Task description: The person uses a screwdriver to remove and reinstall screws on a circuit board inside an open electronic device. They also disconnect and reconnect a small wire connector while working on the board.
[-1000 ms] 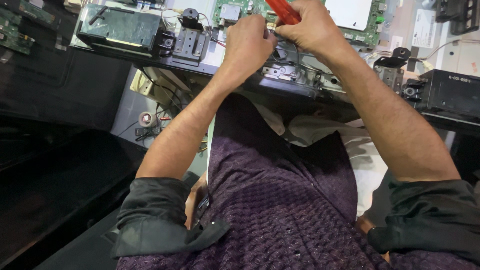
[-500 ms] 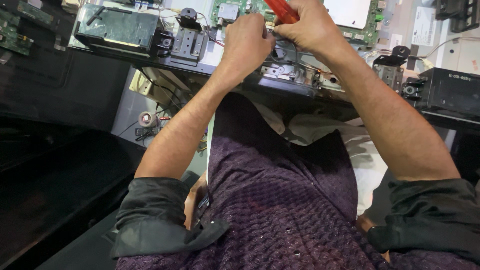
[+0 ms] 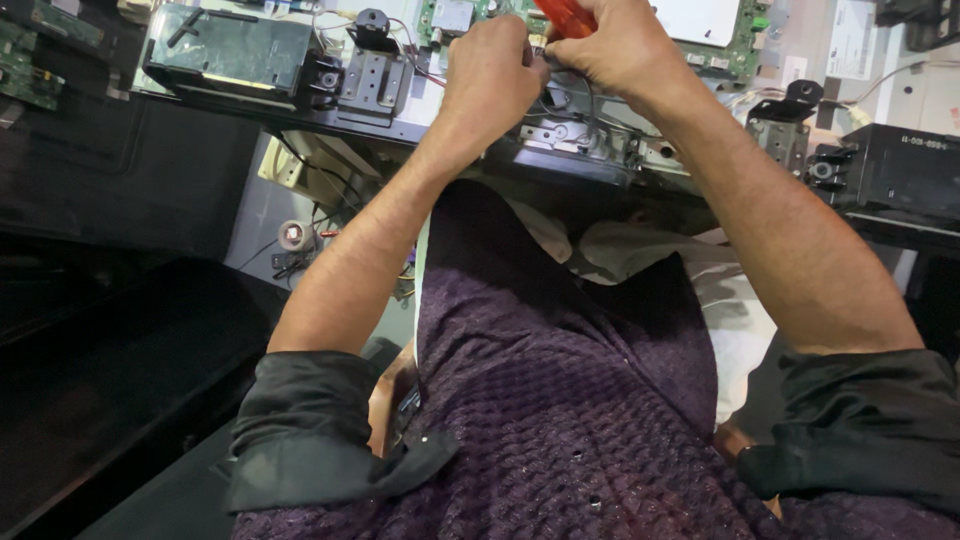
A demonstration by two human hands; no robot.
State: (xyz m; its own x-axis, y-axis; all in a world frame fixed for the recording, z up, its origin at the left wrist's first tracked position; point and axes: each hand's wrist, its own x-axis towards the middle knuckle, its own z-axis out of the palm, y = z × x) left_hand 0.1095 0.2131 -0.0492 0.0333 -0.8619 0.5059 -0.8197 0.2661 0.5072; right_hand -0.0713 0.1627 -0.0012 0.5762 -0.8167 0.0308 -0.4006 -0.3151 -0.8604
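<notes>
Gripping a glossy red tool handle (image 3: 566, 16), the right hand (image 3: 620, 50) wraps tight; the left hand (image 3: 492, 75) pinches thin dark wires (image 3: 588, 95) above the ribbed metal chassis (image 3: 590, 150).

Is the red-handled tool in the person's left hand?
No, the red plastic tool handle sits in the right hand, while the left hand is closed beside it above the green circuit board.

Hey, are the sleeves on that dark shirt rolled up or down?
Rolled up: both dark sleeves sit bunched above the elbows, leaving the forearms bare.
</notes>
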